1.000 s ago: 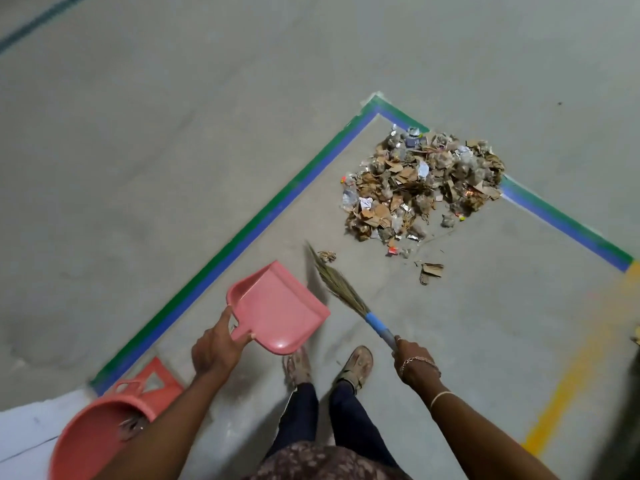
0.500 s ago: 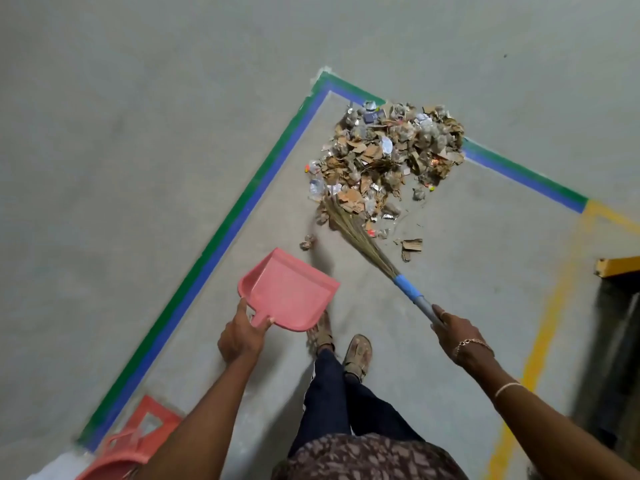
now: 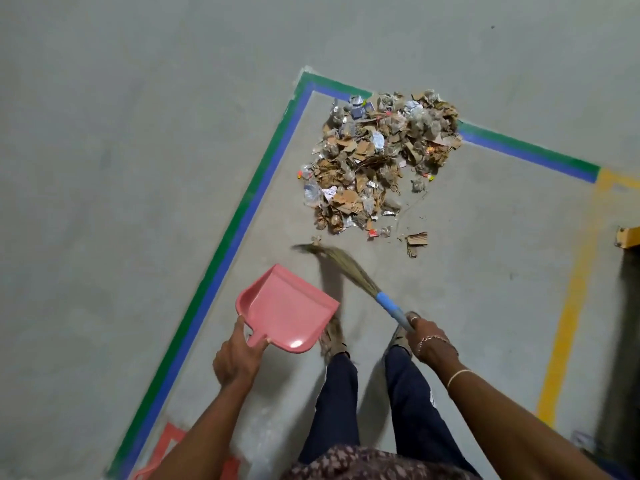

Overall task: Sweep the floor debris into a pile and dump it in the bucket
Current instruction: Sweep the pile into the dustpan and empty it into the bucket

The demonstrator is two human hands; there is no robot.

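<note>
Pile (image 3: 381,161) sits at your 12–1 o'clock, packed into the tape (image 3: 242,220) corner, a short way ahead of your feet. It's torn cardboard, foil and crumpled wrappers: light, loose, nothing stiff enough to fight the broom. Expect bits to skate and flutter rather than roll, so use short low strokes, not flicks. A cardboard scrap (image 3: 415,242) lies apart at the pile's 5 o'clock and a smaller bit (image 3: 316,240) at its 7, just beside the bristle tips. Pull both in first.

Your right hand (image 3: 429,341) is wrapped round the broom (image 3: 349,271) on the handle just behind the blue sleeve, bristles fanned toward 11 and blurred. Soft grass bristles bend, so that low grip gives you control.

Your left hand (image 3: 239,355) grips the pan (image 3: 287,310) by its stub handle at your 10 o'clock, lip toward the pile, nothing in it. It's thin plastic, light, with some flex. The lip has to sit flat or foil slides under.

Floor (image 3: 104,168) is smooth grey concrete, low friction, so fines will scoot. The tape edge could snag scraps in the corner.

A yellow line (image 3: 571,306) runs at 3 o'clock, with a yellow fitting (image 3: 628,237) at the right edge beyond it.

The red sliver at 7 o'clock, by your left arm, is probably the bucket (image 3: 173,441). It's mostly cut off, so carry the pan level and turn to check its mouth before tipping
</note>
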